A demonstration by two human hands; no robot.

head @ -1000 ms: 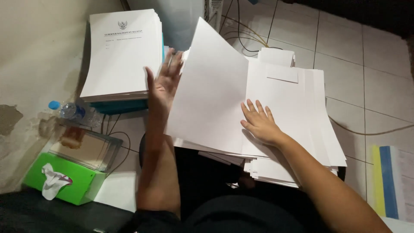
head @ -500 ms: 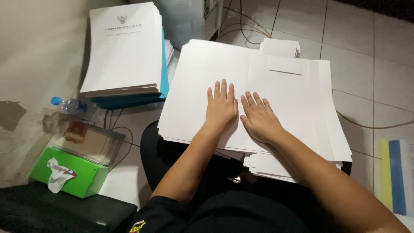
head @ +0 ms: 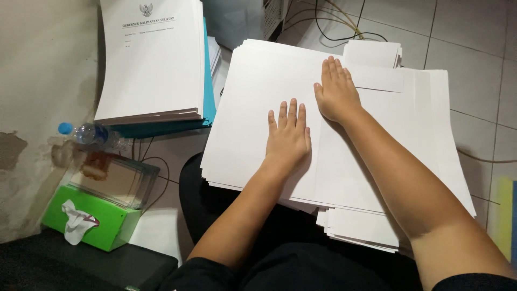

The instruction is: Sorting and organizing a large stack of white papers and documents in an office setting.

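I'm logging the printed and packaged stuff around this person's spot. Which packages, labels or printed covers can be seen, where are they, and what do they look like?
Tissue box: lower left, bright green, rectangular, white tissue sticking out.
Water bottle: lying by the wall, clear with blue cap.
Printed cover sheet: top of the upper-left stack, white with small emblem and dark text.
Clear plastic box: behind the tissue box.

Large white sheet (head: 258, 113) — a second ago lifted and tilted upright over the paper stack (head: 377, 161), now lying flat on top of it. Left hand (head: 289, 134) — earlier raised behind the sheet's left edge with fingers spread, now pressed palm-down on the sheet, as it was half a second ago. Right hand (head: 336, 90) — formerly flat near the stack's middle beside the left hand, now slid farther up the paper, close to the small white slip (head: 379, 81).
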